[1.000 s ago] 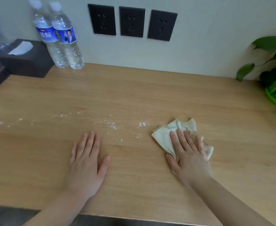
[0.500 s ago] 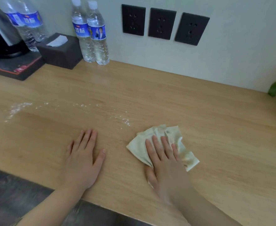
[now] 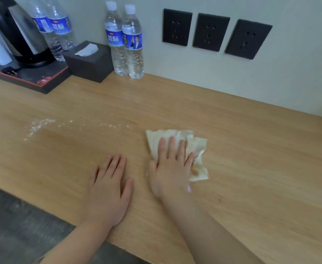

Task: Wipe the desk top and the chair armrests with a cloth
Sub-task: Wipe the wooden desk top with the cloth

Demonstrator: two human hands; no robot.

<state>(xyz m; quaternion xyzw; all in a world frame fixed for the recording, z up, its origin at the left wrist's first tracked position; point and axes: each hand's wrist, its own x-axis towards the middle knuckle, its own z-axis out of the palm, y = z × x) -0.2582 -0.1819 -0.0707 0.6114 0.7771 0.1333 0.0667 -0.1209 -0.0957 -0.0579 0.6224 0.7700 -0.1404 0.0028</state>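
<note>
Compared with half a second ago, right hand [image 3: 172, 168] and cloth [image 3: 196, 149] sit nearer the left hand [image 3: 108, 189]; the gap between the two hands has narrowed, and the white specks that lay just left of the cloth's near corner no longer show there. Camera view has shifted as well, bringing in more of the left end of the desk top [image 3: 251, 168].

Far left, back edge: dark kettle [image 3: 17, 33] on a black tray [image 3: 42, 80], two water bottles behind it [image 3: 55, 29]. Beside the tray, a black tissue box [image 3: 89, 61] with a white sheet at its slot. Just right of the box, touching the wall line, two more upright water bottles [image 3: 125, 42].

Left of centre on the wood: a trail of white powder [image 3: 40, 126], thickest at its left end, thinning rightward toward the cloth.

Left hand: flat on the bare desk, palm down, fingers straight and together, holding nothing.

Right hand: palm down on the cloth, fingers straight and slightly spread, pressing it to the desk; no curl around the fabric. Cloth is cream, crumpled, lying flat on the desk top, projecting beyond the fingertips and to the right of the hand.

Wall above, right of centre: three black sockets [image 3: 211, 32] in a row.
</note>
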